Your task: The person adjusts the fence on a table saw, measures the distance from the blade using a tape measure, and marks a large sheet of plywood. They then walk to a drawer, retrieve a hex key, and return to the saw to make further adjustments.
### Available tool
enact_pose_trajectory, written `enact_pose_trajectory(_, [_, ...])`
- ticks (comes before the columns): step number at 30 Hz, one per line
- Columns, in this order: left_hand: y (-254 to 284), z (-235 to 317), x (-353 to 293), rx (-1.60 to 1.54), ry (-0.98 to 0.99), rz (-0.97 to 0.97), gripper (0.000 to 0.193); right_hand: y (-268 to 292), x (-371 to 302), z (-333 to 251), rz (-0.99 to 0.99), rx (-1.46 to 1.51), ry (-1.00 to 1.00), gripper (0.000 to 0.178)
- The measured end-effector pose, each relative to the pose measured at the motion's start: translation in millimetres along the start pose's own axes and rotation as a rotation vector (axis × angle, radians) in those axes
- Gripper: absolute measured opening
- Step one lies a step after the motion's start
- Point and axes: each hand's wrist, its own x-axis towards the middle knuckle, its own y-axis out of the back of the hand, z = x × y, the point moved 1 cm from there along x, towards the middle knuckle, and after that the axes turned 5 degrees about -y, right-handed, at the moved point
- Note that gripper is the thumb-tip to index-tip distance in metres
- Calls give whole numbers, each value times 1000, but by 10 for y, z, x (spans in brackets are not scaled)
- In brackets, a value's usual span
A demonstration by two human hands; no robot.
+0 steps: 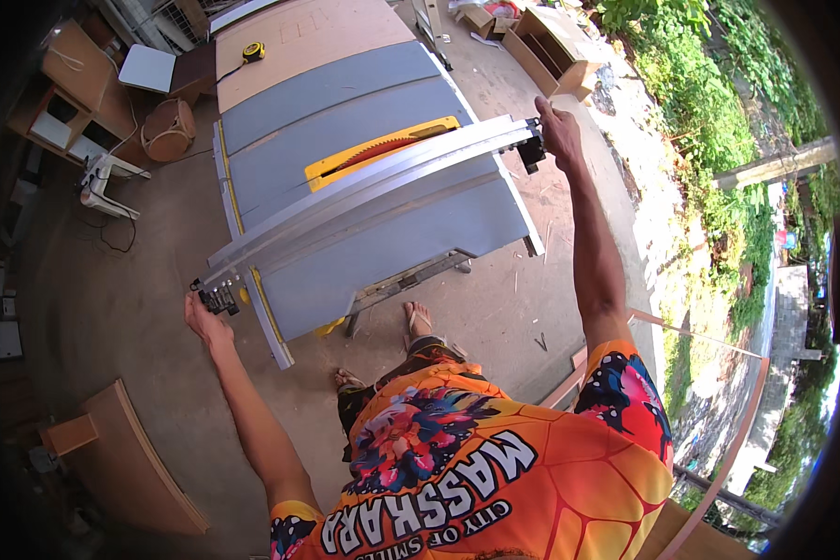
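A long silver rip fence spans the grey table saw at a slant, from near left to far right. My left hand is closed at the fence's near left end, by its black end bracket. At the other end my right hand grips the fence beside a second black bracket, its fingers partly hidden. Just beyond the fence, the toothed saw blade shows in a yellow insert plate. Whether the fence rests on the tabletop or is slightly raised, I cannot tell.
A yellow tape measure lies on the wooden board behind the saw. Off to the left are a white stool and wooden cabinets. An open wooden box stands at the far right. A brown panel leans at lower left.
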Motion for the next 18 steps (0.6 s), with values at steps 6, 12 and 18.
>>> enact_pose_trajectory(6, [1401,384,596,-219,-51,101,18,-771,-1131,-1074,19,319,162,61])
enact_pose_trajectory(12, [3682,-193,1009,-355,241,184,22,-2556,-2344,-2020,-185,66,243,71])
enact_pose_trajectory(18, [5192,-379,529,-416,521,289,33,-3985,-3122,-2942,-418,-51,212,75])
